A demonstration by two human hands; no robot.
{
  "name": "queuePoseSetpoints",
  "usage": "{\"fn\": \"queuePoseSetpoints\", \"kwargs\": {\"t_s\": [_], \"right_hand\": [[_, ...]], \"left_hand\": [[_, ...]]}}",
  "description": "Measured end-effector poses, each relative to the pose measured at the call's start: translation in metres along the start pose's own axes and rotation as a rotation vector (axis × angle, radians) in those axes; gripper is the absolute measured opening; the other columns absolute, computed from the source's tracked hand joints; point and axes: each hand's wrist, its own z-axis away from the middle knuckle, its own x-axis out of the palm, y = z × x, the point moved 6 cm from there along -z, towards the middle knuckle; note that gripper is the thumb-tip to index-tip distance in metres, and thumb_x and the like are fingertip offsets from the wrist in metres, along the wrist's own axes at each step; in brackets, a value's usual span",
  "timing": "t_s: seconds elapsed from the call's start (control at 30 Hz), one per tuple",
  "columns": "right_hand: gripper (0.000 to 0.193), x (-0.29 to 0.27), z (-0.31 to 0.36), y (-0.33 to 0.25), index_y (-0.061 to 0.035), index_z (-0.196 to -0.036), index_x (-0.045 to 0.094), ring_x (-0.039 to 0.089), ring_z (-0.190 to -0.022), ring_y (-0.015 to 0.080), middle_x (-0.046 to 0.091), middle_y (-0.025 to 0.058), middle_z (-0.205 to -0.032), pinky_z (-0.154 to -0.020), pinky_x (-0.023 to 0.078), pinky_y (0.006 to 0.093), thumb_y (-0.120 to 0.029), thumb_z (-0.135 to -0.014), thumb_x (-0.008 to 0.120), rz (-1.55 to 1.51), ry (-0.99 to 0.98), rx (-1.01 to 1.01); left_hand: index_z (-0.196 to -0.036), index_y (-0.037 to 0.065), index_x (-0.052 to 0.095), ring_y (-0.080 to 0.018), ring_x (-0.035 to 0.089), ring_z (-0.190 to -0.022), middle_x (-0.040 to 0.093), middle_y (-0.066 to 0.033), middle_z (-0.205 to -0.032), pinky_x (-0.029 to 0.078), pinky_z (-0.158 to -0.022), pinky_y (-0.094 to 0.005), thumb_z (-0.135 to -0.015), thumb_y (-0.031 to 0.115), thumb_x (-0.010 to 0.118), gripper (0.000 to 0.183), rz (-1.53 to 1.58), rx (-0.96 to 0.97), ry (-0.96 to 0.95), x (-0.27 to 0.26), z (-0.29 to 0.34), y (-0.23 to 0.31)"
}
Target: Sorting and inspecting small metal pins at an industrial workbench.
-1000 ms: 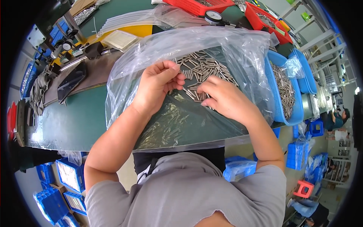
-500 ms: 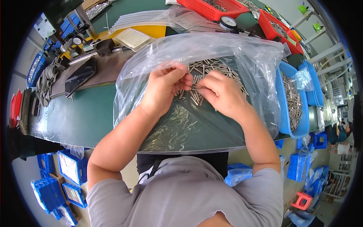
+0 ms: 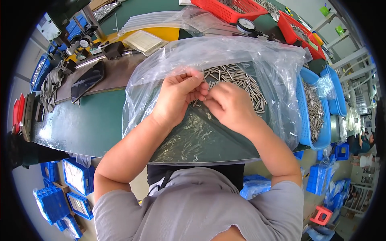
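Observation:
A large clear plastic bag [image 3: 257, 56] lies open on the green table [image 3: 92, 124], with a heap of several small metal pins [image 3: 241, 82] inside it. My left hand [image 3: 177, 96] is inside the bag's mouth, fingers curled and pinching a few pins at the heap's near edge. My right hand [image 3: 227, 104] is next to it, fingertips touching the left hand's fingers, closed over pins. Both forearms come up from the lower edge.
A blue tray [image 3: 315, 108] of more metal pins stands right of the bag. Red baskets [image 3: 229, 8] and a dial gauge [image 3: 245, 26] sit at the back. A dark phone [image 3: 86, 80] and grey gloves [image 3: 50, 86] lie at left. Blue crates [image 3: 60, 193] stand on the floor.
Both hands have drawn closer together at the near edge of the pin heap, fingertips now meeting. The view has shifted slightly.

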Motion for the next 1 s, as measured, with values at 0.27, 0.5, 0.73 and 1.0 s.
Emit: {"fn": "queuePoseSetpoints", "kwargs": {"t_s": [0.27,0.5,0.73,1.0], "right_hand": [[0.01,-0.021,0.007,0.035,0.0001,-0.097,0.057,0.058,-0.076,0.0086,0.062,0.0028,-0.085,-0.068,0.047,0.0223,-0.006,-0.088,0.055,-1.056,0.056,0.454],[0.011,-0.015,0.007,0.036,0.0001,-0.098,0.057,0.058,-0.079,0.0083,0.06,0.0027,-0.089,-0.07,0.047,0.0223,-0.007,-0.089,0.056,-1.053,0.035,0.36],[0.01,-0.008,0.005,0.027,-0.0008,-0.095,0.057,0.058,-0.079,0.0084,0.06,0.0033,-0.087,-0.072,0.047,0.0232,-0.004,-0.086,0.058,-1.173,0.005,0.355],[0.01,0.0,0.009,0.038,-0.0018,-0.093,0.056,0.057,-0.077,0.0086,0.058,0.0015,-0.085,-0.069,0.046,0.0225,-0.006,-0.086,0.06,-1.286,-0.116,0.556]], "left_hand": [[-0.093,0.005,0.053,-0.0147,0.058,-0.073,0.061,-0.0072,-0.084,0.048,-0.069,-0.0276,-0.093,0.015,0.051,0.01,0.036,-0.124,-0.163,0.012,0.003,-0.012],[-0.094,0.005,0.052,-0.0152,0.059,-0.074,0.061,-0.0073,-0.083,0.049,-0.069,-0.0277,-0.093,0.015,0.052,0.011,0.042,-0.139,-0.195,0.019,0.005,-0.014],[-0.095,0.005,0.053,-0.015,0.059,-0.075,0.061,-0.0068,-0.083,0.049,-0.069,-0.0273,-0.092,0.016,0.054,0.012,0.069,-0.138,-0.212,0.022,0.008,-0.013],[-0.096,0.005,0.051,-0.0155,0.06,-0.075,0.06,-0.0068,-0.082,0.049,-0.069,-0.0281,-0.091,0.016,0.055,0.013,0.047,-0.127,-0.201,0.02,0.008,-0.014]]}}
